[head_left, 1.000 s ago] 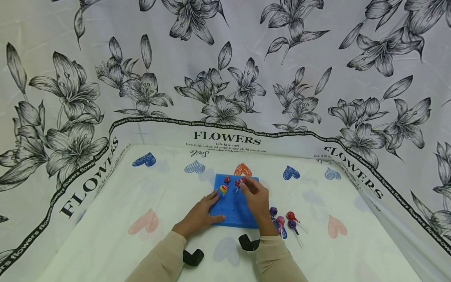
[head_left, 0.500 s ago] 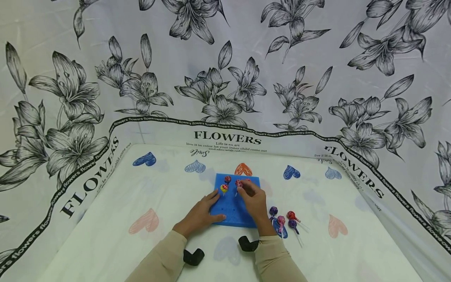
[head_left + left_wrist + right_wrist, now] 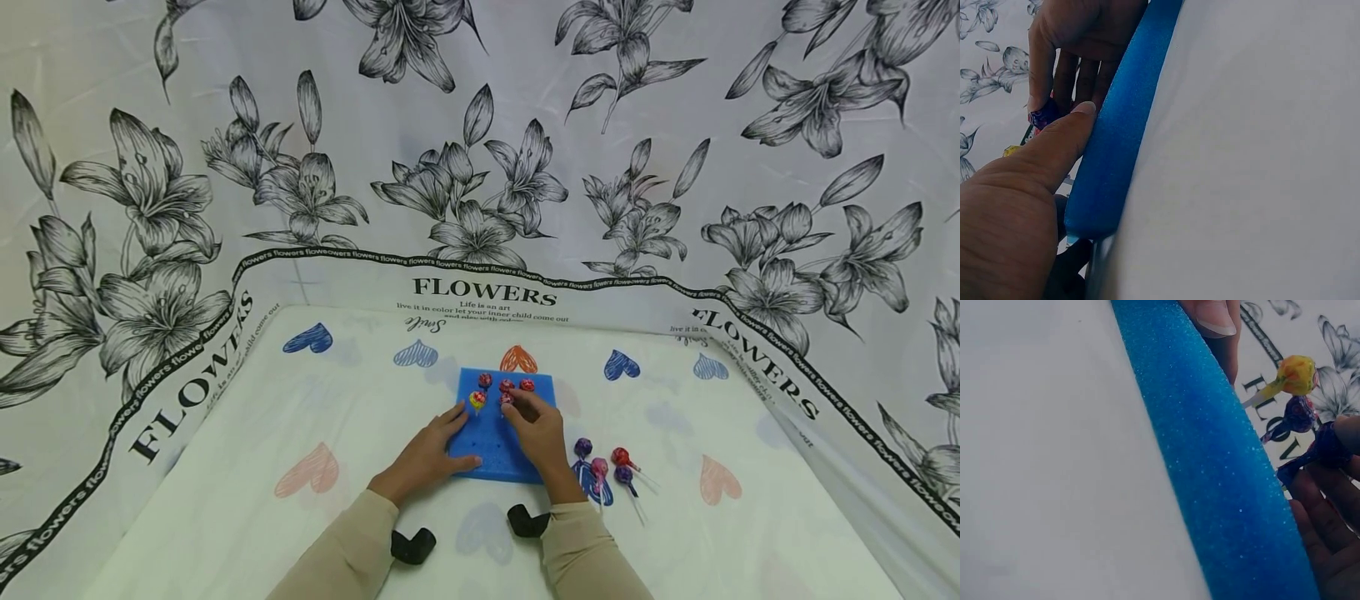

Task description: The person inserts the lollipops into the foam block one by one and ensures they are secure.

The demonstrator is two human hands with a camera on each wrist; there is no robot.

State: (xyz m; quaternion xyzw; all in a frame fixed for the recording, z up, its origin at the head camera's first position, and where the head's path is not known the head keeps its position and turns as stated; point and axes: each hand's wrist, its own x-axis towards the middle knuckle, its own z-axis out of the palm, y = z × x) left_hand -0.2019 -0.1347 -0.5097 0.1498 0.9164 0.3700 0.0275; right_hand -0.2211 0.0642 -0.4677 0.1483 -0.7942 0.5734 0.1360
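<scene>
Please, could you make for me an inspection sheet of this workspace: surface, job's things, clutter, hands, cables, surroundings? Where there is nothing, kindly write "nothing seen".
Surface: white sheet printed with hearts.
Job's things: blue block, with four lollipops standing in it besides the held one; four loose lollipops lying to its right.
Clutter: two black objects, one beside each sleeve; purpose unclear.
Hands: left hand rests against the block; right hand pinches a wrapped lollipop.
Cables: nothing seen.
Surroundings: white fabric with flower prints and lettering.
</scene>
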